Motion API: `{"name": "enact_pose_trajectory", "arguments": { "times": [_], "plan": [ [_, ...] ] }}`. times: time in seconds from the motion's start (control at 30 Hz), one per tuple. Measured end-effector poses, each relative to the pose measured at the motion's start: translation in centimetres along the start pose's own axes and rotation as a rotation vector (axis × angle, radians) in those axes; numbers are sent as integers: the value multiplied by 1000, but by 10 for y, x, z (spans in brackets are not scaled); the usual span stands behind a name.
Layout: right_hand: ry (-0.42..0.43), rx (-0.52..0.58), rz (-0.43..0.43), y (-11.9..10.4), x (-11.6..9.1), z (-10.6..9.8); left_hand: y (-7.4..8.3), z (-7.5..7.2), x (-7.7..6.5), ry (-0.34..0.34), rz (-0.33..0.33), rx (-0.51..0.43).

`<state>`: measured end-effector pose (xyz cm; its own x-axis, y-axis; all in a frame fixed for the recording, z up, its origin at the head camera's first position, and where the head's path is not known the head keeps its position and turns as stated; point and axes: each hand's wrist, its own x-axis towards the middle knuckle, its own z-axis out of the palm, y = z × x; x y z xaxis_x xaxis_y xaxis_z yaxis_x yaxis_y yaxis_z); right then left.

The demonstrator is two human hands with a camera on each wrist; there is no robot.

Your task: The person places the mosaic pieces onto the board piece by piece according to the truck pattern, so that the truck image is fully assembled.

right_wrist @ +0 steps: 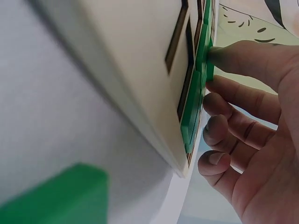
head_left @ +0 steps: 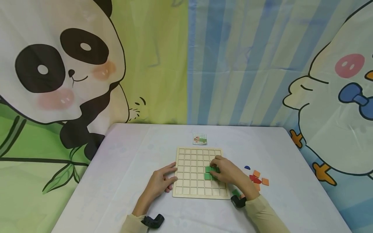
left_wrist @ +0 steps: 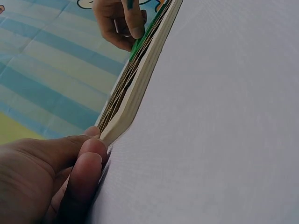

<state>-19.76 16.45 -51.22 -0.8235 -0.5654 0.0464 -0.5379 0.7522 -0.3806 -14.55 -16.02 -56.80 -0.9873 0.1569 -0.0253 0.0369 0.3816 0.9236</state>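
Note:
A pale wooden grid board [head_left: 186, 191] lies on the white table. My left hand [head_left: 159, 179] is at its left side, the thumb and a straight forefinger touching the edge; the left wrist view shows these fingertips [left_wrist: 91, 161] right at a board corner. Over the right half of the grid, my right hand [head_left: 226, 169] pinches a small green tile [right_wrist: 210, 60] between thumb and forefinger. Its other fingers are loosely bent. Green tiles [head_left: 207, 176] sit in the grid under this hand, partly hidden by it.
Right of the board lie several orange squares [head_left: 265, 181], red pieces [head_left: 257, 180] and a blue half-disc [head_left: 247, 167]. A loose green piece [head_left: 236, 193] is near the board's lower right corner, beside the right wrist. Behind the board lies a small picture card [head_left: 199, 139].

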Motion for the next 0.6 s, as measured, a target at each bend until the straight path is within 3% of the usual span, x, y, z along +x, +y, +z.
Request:
{"name": "enact_pose_trajectory", "arguments": {
  "times": [0.6],
  "plan": [
    [-17, -2, 17, -3, 3, 1, 0, 0, 0, 4, 0, -1]
  ]
}}
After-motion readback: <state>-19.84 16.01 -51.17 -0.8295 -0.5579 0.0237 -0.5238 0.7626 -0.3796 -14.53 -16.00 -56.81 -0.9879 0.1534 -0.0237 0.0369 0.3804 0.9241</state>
